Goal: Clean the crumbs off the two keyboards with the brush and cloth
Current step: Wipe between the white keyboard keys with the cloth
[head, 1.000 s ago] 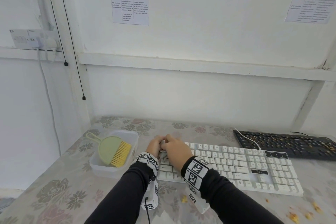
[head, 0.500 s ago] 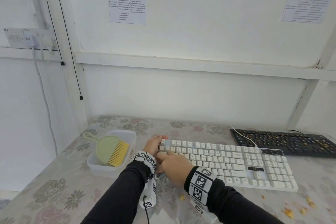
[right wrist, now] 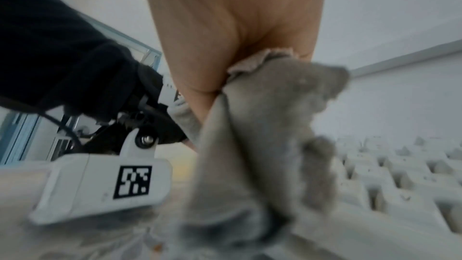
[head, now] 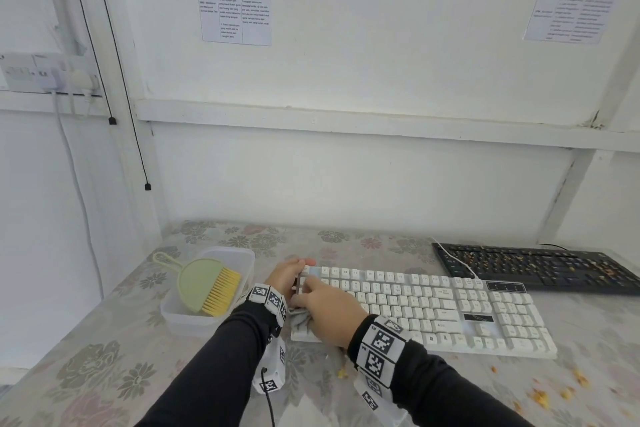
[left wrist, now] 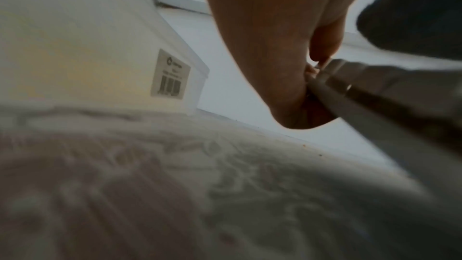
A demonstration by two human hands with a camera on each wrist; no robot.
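My left hand point(head: 286, 276) grips the left end of the white keyboard point(head: 426, 308), thumb on top near the far corner and the fingers curled round its edge; the left wrist view shows that edge point(left wrist: 350, 94) pinched between thumb and fingers. My right hand point(head: 327, 314) lies over the keys at the keyboard's left end, fingers curled round a bunched grey cloth point(head: 300, 320), which hangs from my palm onto the near left corner of the keyboard. In the right wrist view the cloth point(right wrist: 262, 145) drapes down from the closed hand point(right wrist: 225, 27) beside the rows of white keys point(right wrist: 400, 175).

The black keyboard point(head: 540, 269) lies further right and back on the surface point(head: 104, 357), just beside the white one's far right corner, with crumbs scattered over its keys. The green brush point(head: 207, 282) with yellow bristles sits in a clear plastic container point(head: 173, 315) to the left of my left hand. Loose crumbs point(head: 540, 395) lie on the flowered cover of the surface near my right forearm, and one point(head: 343, 373) just in front of the white keyboard.
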